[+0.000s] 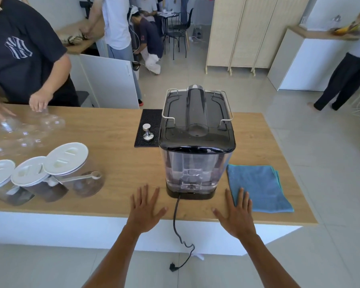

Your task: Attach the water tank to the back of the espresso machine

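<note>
The black espresso machine (196, 119) stands on the wooden counter (116, 146) with its back toward me. A clear water tank (192, 170) sits upright against that back, under the dark lid. Its black power cord (178, 221) hangs over the counter edge, with the plug lying on the floor. My left hand (144, 208) lies flat on the counter, fingers spread, just left of the machine's base. My right hand (236, 213) rests flat to the right of the base, its fingertips touching a blue cloth (258, 187). Neither hand holds anything.
A steel tamper (148, 133) stands on a black mat (148, 127) left of the machine. Three white-lidded jars (48, 173) with coffee and a scoop stand at the left. A person in a dark shirt (25, 50) handles clear plastic bottles (27, 129) across the counter.
</note>
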